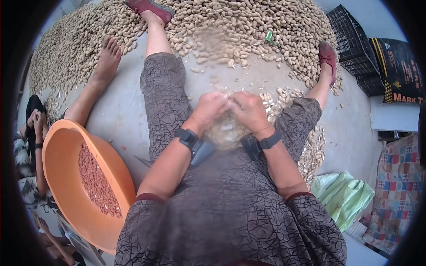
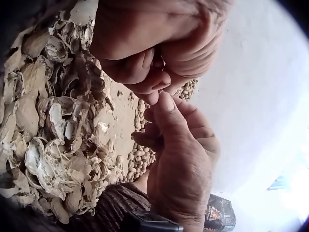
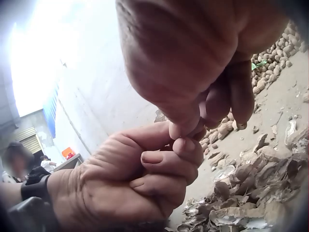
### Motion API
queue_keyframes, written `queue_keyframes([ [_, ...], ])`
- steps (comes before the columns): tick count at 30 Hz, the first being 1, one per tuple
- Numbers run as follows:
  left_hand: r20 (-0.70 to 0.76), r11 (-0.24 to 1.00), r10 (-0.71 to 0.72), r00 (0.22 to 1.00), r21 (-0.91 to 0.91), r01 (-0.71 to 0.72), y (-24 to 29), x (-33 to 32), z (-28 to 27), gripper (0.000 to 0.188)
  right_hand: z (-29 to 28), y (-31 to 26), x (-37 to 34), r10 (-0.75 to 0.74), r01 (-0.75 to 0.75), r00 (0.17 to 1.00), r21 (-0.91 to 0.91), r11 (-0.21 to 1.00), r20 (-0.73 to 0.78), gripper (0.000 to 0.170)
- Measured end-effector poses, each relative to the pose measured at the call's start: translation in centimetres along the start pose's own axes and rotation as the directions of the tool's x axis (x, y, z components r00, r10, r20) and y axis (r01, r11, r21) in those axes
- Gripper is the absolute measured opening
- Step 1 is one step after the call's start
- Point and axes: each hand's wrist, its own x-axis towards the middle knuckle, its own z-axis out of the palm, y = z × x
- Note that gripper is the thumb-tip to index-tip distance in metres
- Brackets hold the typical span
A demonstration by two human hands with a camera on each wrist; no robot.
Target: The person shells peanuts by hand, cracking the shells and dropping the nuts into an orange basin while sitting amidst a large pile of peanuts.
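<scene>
In the head view the left hand (image 1: pixel 207 111) and right hand (image 1: pixel 252 113) meet at the fingertips above a blurred heap of shells (image 1: pixel 226 133) between the thighs. Curled fingers of the left hand (image 2: pixel 161 41) and the right hand (image 2: pixel 181 162) pinch together at one spot in the left wrist view. What looks like a peanut is between the tips, almost wholly hidden by them. From the right wrist, the right hand (image 3: pixel 193 60) is above the left hand (image 3: pixel 133 179), thumbs and forefingers touching. Broken shells (image 3: pixel 260 193) lie below.
Unshelled peanuts (image 1: pixel 248 24) spread across the floor ahead. An orange basin (image 1: pixel 57 177) with reddish kernels (image 1: pixel 95 177) stands at left, near another person's bare foot (image 1: pixel 108 57). At right are a black crate (image 1: pixel 355 53), a printed black bag (image 1: pixel 397 66) and a green sack (image 1: pixel 346 195).
</scene>
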Motion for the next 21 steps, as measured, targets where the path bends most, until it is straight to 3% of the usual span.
queue_keyframes([
  [6,-0.073,0.999,-0.034,0.997,-0.036,0.032,0.7,-0.6,0.4,0.017,-0.3,-0.3,-0.2,0.032,-0.033,0.996,0.003,0.999,0.081,0.013],
  [12,0.027,0.998,-0.037,0.999,-0.055,0.039,0.8,-0.6,-0.3,0.015,-0.4,-0.1,-0.4,0.163,-0.173,0.984,0.151,0.973,0.072,0.012],
  [14,0.030,0.996,0.034,0.999,0.079,-0.036,0.0,0.1,-0.8,0.014,-0.6,-0.2,-0.3,0.087,-0.094,0.993,0.093,0.991,0.079,0.013],
  [17,-0.030,0.990,0.057,0.998,0.131,-0.052,-0.4,0.3,-0.6,0.013,0.2,0.5,-0.4,-0.023,0.023,1.000,-0.041,0.999,0.006,0.012],
  [21,-0.076,0.974,0.074,0.994,0.222,-0.056,-0.2,0.1,-0.5,0.013,-0.2,-0.2,-0.3,0.089,-0.086,0.994,-0.044,0.995,0.063,0.014],
])
